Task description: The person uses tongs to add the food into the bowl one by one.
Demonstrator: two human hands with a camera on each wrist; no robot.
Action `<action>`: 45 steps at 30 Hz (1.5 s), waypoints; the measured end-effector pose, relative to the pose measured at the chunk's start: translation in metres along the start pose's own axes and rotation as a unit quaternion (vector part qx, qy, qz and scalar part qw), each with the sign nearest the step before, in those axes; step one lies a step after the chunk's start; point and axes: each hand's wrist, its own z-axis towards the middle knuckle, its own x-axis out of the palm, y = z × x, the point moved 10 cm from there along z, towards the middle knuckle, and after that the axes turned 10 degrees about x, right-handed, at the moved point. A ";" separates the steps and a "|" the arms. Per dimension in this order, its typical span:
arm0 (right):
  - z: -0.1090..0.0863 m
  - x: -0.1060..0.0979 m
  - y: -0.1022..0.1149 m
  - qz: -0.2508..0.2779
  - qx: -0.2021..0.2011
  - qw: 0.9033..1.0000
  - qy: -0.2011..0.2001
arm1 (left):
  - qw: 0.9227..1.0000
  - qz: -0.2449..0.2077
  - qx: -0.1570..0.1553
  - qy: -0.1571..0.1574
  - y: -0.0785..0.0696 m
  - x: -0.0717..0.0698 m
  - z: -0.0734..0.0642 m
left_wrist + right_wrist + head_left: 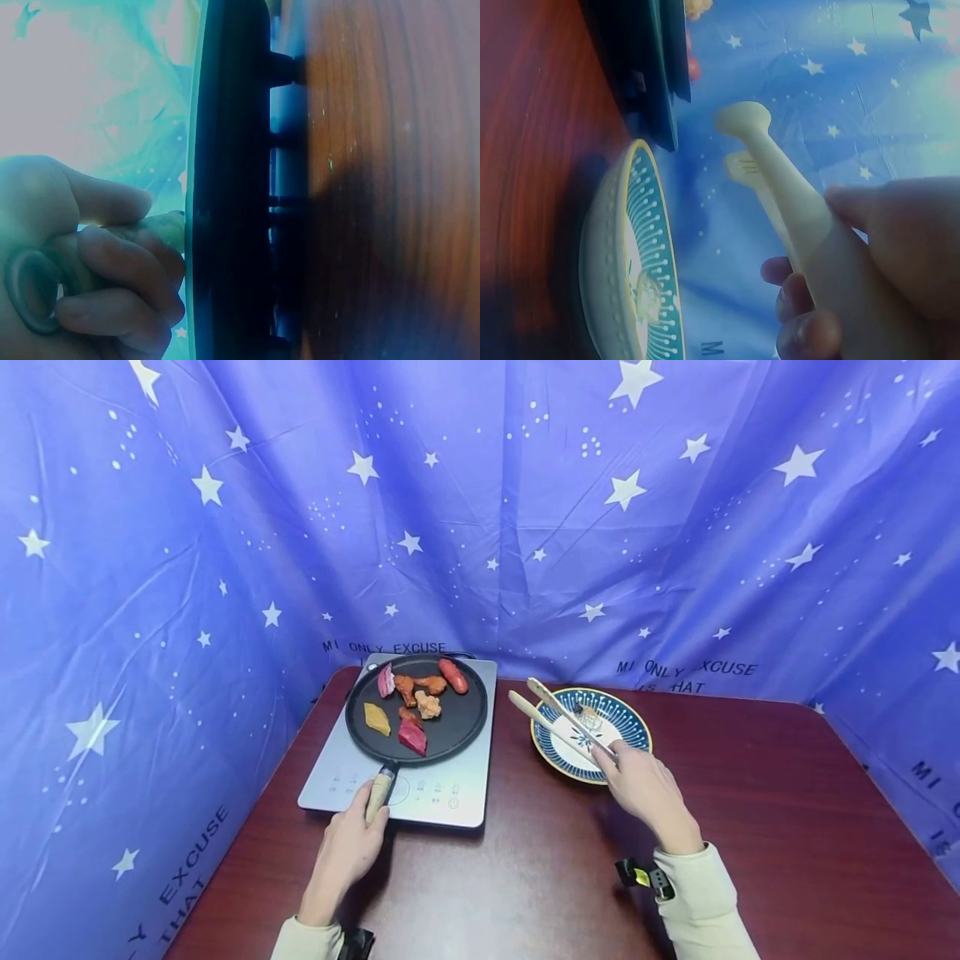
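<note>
My left hand (348, 843) grips the wooden handle (381, 795) of a round black frying pan (459, 727). In the pan lie a sausage (453, 676), drumsticks (405, 688), a crumbly fried piece (428, 704), a striped meat slice (386, 680), a yellow slice (377, 719) and a dark red meat chunk (412, 737). With my right hand (651, 789) I hold pale tongs (795, 202), their tips apart with nothing between them. They hang over the blue-patterned plate (543, 745), which bears a small translucent piece (648, 296) and something dark.
Under the pan sits a silver induction cooker (468, 793) with touch controls. Both it and the plate stand on a dark red wooden table (750, 793). A blue star-printed curtain (480, 527) hangs behind and along the sides.
</note>
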 end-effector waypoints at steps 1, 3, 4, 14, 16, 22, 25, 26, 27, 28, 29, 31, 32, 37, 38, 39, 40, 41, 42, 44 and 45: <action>0.000 0.000 -0.002 -0.001 0.001 1.000 0.000 | 1.000 0.000 0.000 0.000 0.001 0.000 0.000; 0.001 0.000 -0.006 -0.002 0.001 1.000 -0.003 | 1.000 -0.001 0.000 0.002 0.001 0.001 -0.001; 0.002 -0.001 -0.007 -0.003 0.000 1.000 -0.005 | 1.000 -0.001 0.000 0.002 0.002 0.001 -0.001; 0.007 -0.007 -0.024 0.014 0.009 1.000 0.022 | 1.000 0.001 -0.002 0.002 0.003 0.002 0.000; 0.007 -0.009 -0.030 0.020 0.019 0.999 0.028 | 1.000 0.001 -0.001 0.003 0.003 0.002 0.000; 0.011 -0.014 -0.050 0.036 0.044 0.998 0.036 | 1.000 -0.002 0.000 0.003 0.001 0.000 0.002; 0.012 -0.013 -0.061 0.032 0.060 0.997 0.041 | 1.000 -0.004 -0.003 0.005 0.002 0.001 0.002; 0.012 -0.012 -0.064 0.030 0.066 0.996 0.046 | 1.000 -0.004 -0.003 0.006 0.002 0.001 0.002; 0.013 -0.011 -0.067 0.027 0.072 0.996 0.052 | 1.000 -0.005 -0.003 0.006 0.002 0.001 0.001; 0.013 -0.009 -0.070 0.023 0.079 0.995 0.057 | 1.000 -0.006 -0.003 0.006 0.002 0.001 0.001; 0.013 -0.008 -0.073 0.020 0.085 0.994 0.063 | 1.000 -0.006 -0.002 0.006 0.002 0.001 0.001; 0.013 -0.006 -0.079 0.014 0.099 0.992 0.074 | 1.000 -0.007 -0.002 0.005 0.002 0.001 0.000; 0.012 -0.006 -0.081 0.011 0.105 0.991 0.079 | 1.000 -0.007 -0.002 0.005 0.002 0.001 0.000; 0.011 -0.005 -0.090 0.001 0.126 0.988 0.092 | 1.000 -0.009 -0.003 0.007 0.002 0.001 -0.001; 0.011 -0.004 -0.092 0.001 0.129 0.987 0.096 | 1.000 -0.009 -0.004 0.007 0.002 0.001 0.000; 0.011 -0.004 -0.094 0.000 0.131 0.986 0.099 | 1.000 -0.010 -0.004 0.007 0.002 0.001 0.000; 0.011 -0.004 -0.095 -0.002 0.134 0.986 0.101 | 1.000 -0.010 -0.004 0.006 0.002 0.001 0.000; 0.011 -0.003 -0.097 -0.004 0.137 0.985 0.104 | 1.000 -0.011 -0.004 0.006 0.002 0.001 0.000; 0.011 -0.002 -0.098 -0.005 0.139 0.984 0.107 | 1.000 -0.011 -0.005 0.006 0.002 0.001 0.000; 0.011 0.000 -0.101 -0.007 0.144 0.983 0.113 | 1.000 -0.010 -0.006 0.006 0.002 0.001 0.000; 0.010 0.000 -0.102 -0.008 0.146 0.982 0.117 | 1.000 -0.010 -0.007 0.007 0.002 0.001 0.000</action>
